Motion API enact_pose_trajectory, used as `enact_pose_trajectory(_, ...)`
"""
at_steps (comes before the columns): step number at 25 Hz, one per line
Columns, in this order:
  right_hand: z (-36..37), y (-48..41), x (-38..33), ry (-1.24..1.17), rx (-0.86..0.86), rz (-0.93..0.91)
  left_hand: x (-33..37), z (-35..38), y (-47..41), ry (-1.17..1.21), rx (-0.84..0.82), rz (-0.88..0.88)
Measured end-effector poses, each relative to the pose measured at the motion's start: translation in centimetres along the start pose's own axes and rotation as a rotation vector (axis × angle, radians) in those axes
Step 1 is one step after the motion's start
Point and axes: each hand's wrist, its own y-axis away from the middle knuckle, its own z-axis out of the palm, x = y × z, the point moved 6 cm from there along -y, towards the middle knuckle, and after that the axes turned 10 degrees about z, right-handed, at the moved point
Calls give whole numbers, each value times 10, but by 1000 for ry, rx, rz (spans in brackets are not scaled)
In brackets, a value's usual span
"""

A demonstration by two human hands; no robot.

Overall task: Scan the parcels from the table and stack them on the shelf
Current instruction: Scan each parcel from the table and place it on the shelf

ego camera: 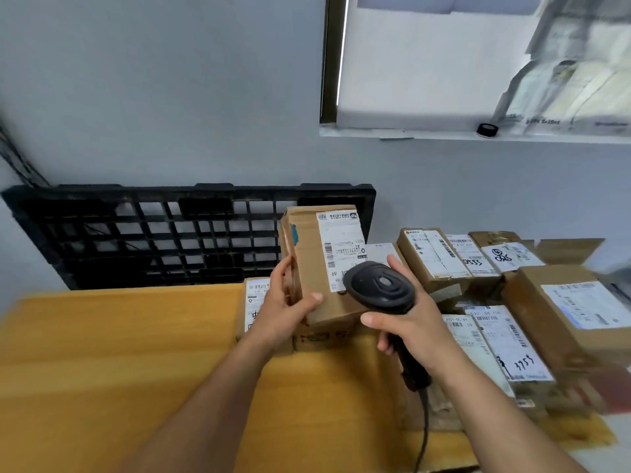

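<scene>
The left hand (290,302) grips a cardboard parcel (314,288) and holds it upright above the yellow table (119,353). Its thumb is pressed on the parcel's front face near the lower edge, and its fingers are curled round the parcel's left side. A white shipping label (341,247) covers the right part of that front face. The right hand (413,322) is wrapped round the handle of a black barcode scanner (379,285), thumb on the near side and fingers curled round the grip. The scanner's head sits just in front of the label's lower corner, beside the left thumb. Its cable (425,428) hangs down below the right wrist.

Under both hands lies another box (324,336), and a labelled parcel (254,302) shows behind the left hand. To the right of the right hand a heap of labelled parcels (563,308) crowds the table, some marked with handwritten numbers. Beyond the left hand a black plastic pallet (153,233) leans against the grey wall. High above the right hand runs a window sill (409,133) with a small black round object (486,130) on it.
</scene>
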Motion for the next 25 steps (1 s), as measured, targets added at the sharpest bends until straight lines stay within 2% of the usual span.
enact_pose_trajectory(5,-3,49,-33,-29,-85,-146,36,-22,28,-127,119,135)
enact_pose_trajectory(10,-6,116,-51,-71,-189,-309,55,-39,70,-139,250,177)
enact_pose_trajectory(15,-2,157,-42,-124,-288,-307,70,-40,124,-166,316,210)
enact_pose_trajectory(20,6,187,-30,-84,-320,-317,69,-47,181,-170,390,205)
enact_pose_trajectory(25,25,214,-21,-52,-426,-318,66,-59,237,-188,503,186)
